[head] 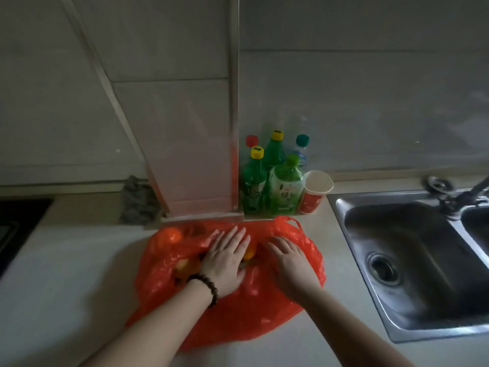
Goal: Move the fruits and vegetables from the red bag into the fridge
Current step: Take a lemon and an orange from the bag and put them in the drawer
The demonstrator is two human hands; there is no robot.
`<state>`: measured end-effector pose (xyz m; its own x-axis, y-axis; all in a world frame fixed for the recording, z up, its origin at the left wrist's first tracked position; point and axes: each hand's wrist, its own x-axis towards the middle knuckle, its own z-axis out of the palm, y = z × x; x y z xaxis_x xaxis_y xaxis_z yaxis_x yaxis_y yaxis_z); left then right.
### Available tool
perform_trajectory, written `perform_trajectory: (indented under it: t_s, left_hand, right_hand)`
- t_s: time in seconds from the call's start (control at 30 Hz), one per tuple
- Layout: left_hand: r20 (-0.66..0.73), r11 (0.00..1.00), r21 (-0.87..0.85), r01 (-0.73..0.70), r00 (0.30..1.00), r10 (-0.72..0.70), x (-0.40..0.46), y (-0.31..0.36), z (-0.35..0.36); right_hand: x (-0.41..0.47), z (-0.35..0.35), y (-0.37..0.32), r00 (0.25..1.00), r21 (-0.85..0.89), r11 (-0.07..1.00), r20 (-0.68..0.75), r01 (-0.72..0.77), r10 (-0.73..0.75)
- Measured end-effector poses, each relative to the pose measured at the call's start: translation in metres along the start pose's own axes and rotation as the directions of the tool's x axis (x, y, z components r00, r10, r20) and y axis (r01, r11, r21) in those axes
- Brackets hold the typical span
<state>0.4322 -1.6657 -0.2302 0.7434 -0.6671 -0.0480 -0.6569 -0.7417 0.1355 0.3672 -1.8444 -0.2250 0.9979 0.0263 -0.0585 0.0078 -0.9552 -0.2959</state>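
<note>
A red plastic bag [238, 316] lies on the pale counter in front of me, its mouth facing the wall. An orange fruit [172, 235] bulges through the plastic at the bag's far left. A second orange-yellow fruit [249, 253] shows in the gap between my hands, and a brownish piece of produce [185, 267] sits left of my left wrist. My left hand [227, 263], with a dark bead bracelet, rests flat on the bag, fingers spread. My right hand [289, 263] lies on the bag's right side, fingers curled onto the plastic. No fridge is in view.
Several green and clear bottles [275, 178] and a red-and-white paper cup [315, 192] stand against the wall behind the bag. A steel sink [412, 250] with a tap is at the right. A grey cloth [137, 202] sits at the back left, a dark hob [16, 226] at far left.
</note>
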Motion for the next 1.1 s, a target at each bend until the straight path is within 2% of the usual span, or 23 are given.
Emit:
perform_trajectory:
  t_s: [0.17,0.37,0.5,0.7,0.8,0.93,1.1]
  left_hand:
    - [0.102,0.999,0.015,0.050,0.993,-0.051,0.033,-0.001,0.013]
    - [0.060,0.993,0.048,0.109,0.992,-0.112,0.063,-0.002,0.018]
    - [0.054,0.989,0.004,0.148,0.987,-0.148,0.065,-0.003,0.014]
    - [0.092,0.987,0.150,0.062,0.993,-0.077,0.048,-0.006,0.022]
    - [0.108,0.984,0.168,0.055,0.991,-0.074,0.047,-0.003,0.024]
    - [0.122,0.990,0.116,0.079,0.988,-0.093,0.048,-0.001,0.019]
    - [0.023,0.972,-0.151,0.180,0.984,-0.178,0.039,0.000,0.003]
  right_hand:
    - [0.035,-0.013,0.033,0.998,-0.042,0.998,0.053,0.042,-0.040]
    - [0.073,-0.017,0.047,0.989,0.020,1.000,0.143,0.019,-0.022]
    - [0.085,-0.009,0.050,0.972,0.062,0.998,0.234,-0.023,0.008]
    - [0.070,0.007,0.049,0.974,0.163,0.984,0.224,-0.071,0.033]
    - [0.062,0.009,0.048,0.975,0.208,0.974,0.216,-0.092,0.046]
    - [0.056,0.005,0.046,0.972,0.222,0.967,0.222,-0.125,0.075]
    - [0.052,-0.017,0.039,0.985,0.295,0.946,0.147,-0.133,0.092]
